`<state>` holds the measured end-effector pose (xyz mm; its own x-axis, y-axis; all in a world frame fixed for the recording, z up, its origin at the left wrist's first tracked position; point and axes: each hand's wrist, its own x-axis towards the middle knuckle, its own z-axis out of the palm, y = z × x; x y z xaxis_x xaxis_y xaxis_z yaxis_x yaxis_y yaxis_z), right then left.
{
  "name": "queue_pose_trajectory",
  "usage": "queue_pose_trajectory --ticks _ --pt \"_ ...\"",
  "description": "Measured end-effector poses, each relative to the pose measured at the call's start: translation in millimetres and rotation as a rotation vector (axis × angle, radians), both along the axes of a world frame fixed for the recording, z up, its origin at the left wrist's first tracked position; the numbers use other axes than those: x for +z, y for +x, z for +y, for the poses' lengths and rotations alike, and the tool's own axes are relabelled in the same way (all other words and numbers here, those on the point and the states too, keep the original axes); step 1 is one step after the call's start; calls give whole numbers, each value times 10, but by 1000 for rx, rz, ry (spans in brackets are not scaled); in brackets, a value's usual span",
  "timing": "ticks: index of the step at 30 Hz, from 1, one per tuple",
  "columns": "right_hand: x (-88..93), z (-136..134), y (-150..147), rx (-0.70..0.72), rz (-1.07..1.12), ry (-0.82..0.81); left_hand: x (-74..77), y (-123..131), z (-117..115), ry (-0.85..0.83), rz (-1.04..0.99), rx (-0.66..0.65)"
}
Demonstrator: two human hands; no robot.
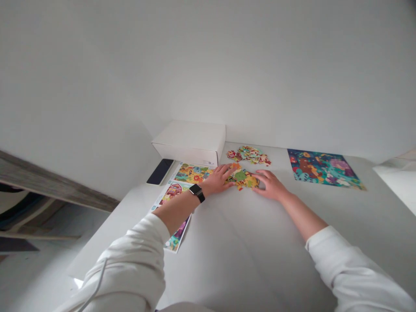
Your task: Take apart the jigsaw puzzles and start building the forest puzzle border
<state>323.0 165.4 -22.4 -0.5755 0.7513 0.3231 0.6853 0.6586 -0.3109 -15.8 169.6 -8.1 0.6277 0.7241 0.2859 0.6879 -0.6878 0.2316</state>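
A loose heap of yellow, green and orange jigsaw pieces [243, 178] lies on the white table between my two hands. My left hand [218, 180] rests at the heap's left side with fingers spread, its fingertips touching the pieces. On the other side, my right hand [270, 185] curves around the heap with thumb and fingers apart. Neither hand grips a piece that I can see. Behind this heap sits a second pile of jigsaw pieces [250, 154], mostly red, cream and teal. A printed picture sheet [193, 173] lies partly under my left hand and forearm.
A white box [191, 141] stands against the wall at the back left. In front of its left end lies a dark-screened phone [160, 171]. At the right is an assembled-looking dark blue picture puzzle [321, 169]. The white table's [247, 247] left edge drops to the floor.
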Motion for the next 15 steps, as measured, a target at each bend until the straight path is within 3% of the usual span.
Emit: queue_pose_trajectory --ticks 7,15 --pt "63 -64 -85 -10 3 -29 115 158 15 -1 114 52" --pt "110 -113 -286 -38 -60 -41 237 326 84 -87 271 24"
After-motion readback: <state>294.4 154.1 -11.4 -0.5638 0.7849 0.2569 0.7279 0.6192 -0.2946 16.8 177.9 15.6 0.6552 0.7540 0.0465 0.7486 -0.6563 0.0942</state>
